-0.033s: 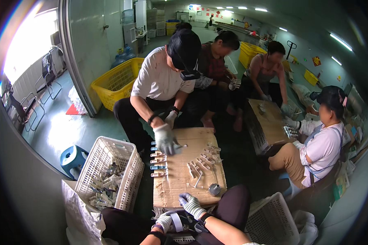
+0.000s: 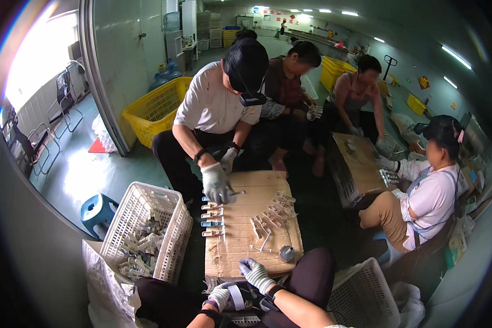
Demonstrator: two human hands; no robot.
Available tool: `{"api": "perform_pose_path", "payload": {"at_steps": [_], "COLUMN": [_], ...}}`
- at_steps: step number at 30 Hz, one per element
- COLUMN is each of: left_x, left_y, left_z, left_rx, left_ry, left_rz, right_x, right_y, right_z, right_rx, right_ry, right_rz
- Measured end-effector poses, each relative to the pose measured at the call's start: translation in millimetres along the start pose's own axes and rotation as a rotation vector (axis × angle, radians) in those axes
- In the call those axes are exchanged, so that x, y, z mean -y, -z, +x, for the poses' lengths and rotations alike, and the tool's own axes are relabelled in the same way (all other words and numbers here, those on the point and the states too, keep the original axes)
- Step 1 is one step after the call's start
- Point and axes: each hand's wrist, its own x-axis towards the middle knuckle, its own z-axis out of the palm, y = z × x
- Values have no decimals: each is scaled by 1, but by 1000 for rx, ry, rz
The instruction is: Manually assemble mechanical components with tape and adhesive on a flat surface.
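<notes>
A white band (image 2: 236, 298) lies low over my lap, just beside my left hand (image 2: 220, 296); whether that hand grasps it I cannot tell. My gloved right hand (image 2: 257, 275), fingers curled, rests at the near edge of the cardboard-topped desk (image 2: 238, 243); any object within its fingers is hidden. Beyond it, a grey round piece (image 2: 287, 253) stands near the right corner, and thin white rods (image 2: 265, 241) lie just beside it, presumably kept within easy reach. Farther out, pale clips (image 2: 271, 220) fan along the right side, probably spaced so that each can be lifted singly. Opposite, blue and tan clips (image 2: 212, 224) line the left edge, their ends overhanging, perhaps for an easier hold. Cardboard between the two rows leaves room for moving, shared at the far end with a co-worker's gloved hand (image 2: 216, 183). My knee (image 2: 314, 273) bounds the near right corner. Outside the desk, a white basket (image 2: 174, 246) with heaped pieces (image 2: 145, 246) limits the left; a second white basket (image 2: 366, 287) stands at my right.
</notes>
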Motion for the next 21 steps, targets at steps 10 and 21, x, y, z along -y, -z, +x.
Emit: {"api": "perform_pose_path", "payload": {"at_steps": [10, 21], "left_x": [7, -1], "left_y": [8, 1], "left_z": [8, -1], "left_rx": [0, 18], "left_ry": [5, 8], "left_rz": [94, -2], "right_x": [-2, 3], "right_y": [3, 3], "right_z": [1, 1], "right_rx": [84, 91], "right_ry": [-57, -81], "right_rz": [24, -24]}}
